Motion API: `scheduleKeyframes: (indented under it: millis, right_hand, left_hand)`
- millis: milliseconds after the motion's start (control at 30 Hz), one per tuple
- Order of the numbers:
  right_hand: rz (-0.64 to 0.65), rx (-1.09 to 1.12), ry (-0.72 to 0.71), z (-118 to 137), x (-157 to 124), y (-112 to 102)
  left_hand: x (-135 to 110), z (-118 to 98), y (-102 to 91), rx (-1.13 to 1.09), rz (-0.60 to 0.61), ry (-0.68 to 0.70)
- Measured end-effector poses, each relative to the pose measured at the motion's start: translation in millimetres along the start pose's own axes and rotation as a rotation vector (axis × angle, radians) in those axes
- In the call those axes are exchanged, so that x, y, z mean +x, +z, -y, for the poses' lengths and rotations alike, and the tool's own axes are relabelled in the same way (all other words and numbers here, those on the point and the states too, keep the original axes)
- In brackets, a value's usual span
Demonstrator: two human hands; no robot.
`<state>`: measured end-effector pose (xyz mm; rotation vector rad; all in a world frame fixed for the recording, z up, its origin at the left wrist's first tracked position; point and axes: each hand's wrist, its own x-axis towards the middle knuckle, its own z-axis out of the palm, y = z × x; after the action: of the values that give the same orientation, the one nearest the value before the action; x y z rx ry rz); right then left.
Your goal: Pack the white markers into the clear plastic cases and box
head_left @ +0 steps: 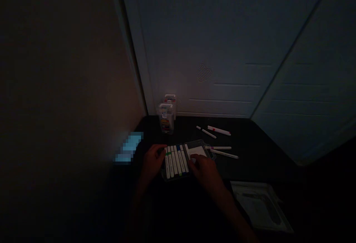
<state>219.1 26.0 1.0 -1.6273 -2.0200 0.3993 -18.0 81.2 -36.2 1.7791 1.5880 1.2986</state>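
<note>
A clear plastic marker case (172, 178) lies open on the dark table, holding a row of several white markers (174, 161) with green, blue and dark bands. At its left edge, my left hand (152, 158) is closed with curled fingers on the case beside the end marker. My right hand (205, 168) reaches over the right part of the case. Its thumb and fingers come together at the lower end of a white marker (186, 149), and their tips are hard to see in the dim light. Partly under that hand lies a white card (198, 150).
Two clear plastic boxes (166, 120) stand at the back left by the wall. Several loose white markers (219, 130) lie right of the case. A pale tray (261, 202) sits lower right, and a bright pixelated patch (129, 147) shows at left.
</note>
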Motion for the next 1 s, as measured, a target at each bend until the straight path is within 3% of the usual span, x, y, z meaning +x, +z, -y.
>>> scheduleKeyframes:
  millis: [567,900,1000]
  right_hand:
    - [0.132,-0.31,-0.042,2.3,2.1,-6.0]
    - [0.119,-0.291,-0.049,2.1,1.0,-6.5]
    - [0.006,-0.163,-0.037,-4.7,-2.9,-6.6]
  left_hand:
    - [0.4,-2.0,-1.3,0.013,-0.006,0.019]
    - [0.7,-0.8,0.6,-0.011,-0.016,0.011]
    - [0.7,-0.1,0.6,0.004,-0.029,0.003]
